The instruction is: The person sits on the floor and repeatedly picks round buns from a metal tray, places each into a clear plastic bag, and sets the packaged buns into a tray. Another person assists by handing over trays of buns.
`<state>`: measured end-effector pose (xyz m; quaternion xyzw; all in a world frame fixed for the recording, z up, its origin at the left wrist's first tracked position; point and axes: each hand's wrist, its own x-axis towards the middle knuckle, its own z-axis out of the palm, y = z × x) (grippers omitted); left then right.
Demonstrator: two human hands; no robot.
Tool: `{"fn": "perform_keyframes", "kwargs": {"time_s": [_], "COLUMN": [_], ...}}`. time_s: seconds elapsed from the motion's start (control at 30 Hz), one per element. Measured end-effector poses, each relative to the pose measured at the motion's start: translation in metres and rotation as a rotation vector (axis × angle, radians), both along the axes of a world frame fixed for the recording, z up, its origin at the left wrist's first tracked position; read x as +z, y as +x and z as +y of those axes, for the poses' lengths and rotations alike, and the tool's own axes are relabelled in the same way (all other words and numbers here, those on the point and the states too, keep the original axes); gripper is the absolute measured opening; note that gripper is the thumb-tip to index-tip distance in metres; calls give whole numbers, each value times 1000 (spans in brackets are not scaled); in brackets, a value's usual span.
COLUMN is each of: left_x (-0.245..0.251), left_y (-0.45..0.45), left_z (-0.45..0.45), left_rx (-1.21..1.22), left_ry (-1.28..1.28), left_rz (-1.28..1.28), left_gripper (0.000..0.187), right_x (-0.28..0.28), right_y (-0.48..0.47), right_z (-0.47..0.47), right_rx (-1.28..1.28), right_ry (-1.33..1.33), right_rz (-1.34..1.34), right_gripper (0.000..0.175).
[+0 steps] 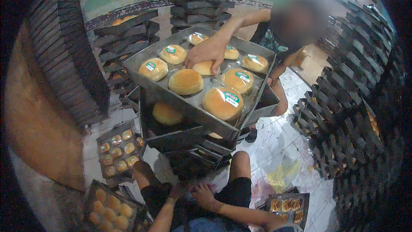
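Note:
My left hand (179, 189) and my right hand (203, 195) are close together over my lap, low in the head view. Dim light and blur hide what the left hand's fingers do; a small pinkish patch shows by the right hand's fingers. Before me, a metal tray (193, 111) on a stack of trays holds several round bread buns. Labelled clear wrap covers most of them, such as the front bun (222, 103); a bun (186, 82) near the middle shows no label. Across the tray, another person's hand (207, 53) rests on a bun.
Tall stacks of dark trays stand left (69, 48), behind (201, 3) and right (351, 103). On the tiled floor are a tray of wrapped buns (103, 167), a tray of plain buns (93, 185) and a tray of browned pastries (302, 206). Yellow plastic (283, 175) lies at right.

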<state>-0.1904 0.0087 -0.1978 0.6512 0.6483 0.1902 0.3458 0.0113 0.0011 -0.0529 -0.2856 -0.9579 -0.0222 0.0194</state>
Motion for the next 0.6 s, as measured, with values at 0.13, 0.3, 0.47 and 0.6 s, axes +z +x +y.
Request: {"fn": "perform_keyframes", "kwargs": {"time_s": [0.13,0.3,0.47,0.6], "left_x": [34,48,37,78], "left_y": [0,-6,-27,-31], "left_z": [-7,-6,-1,-30], "left_rx": [-30,246,190,193], "left_ry": [-60,-290,-390,-8], "left_rz": [-4,-401,-219,-985], "left_gripper": [43,65,78,70], "right_x": [-9,-15,77,148], "right_y": [6,1,18,77], "right_z": [10,8,37,77], "right_rx": [-16,49,100,201], "right_ry": [-216,-246,-399,-1154], "right_rz": [133,121,-32,154], "right_gripper": [48,54,49,50]}}
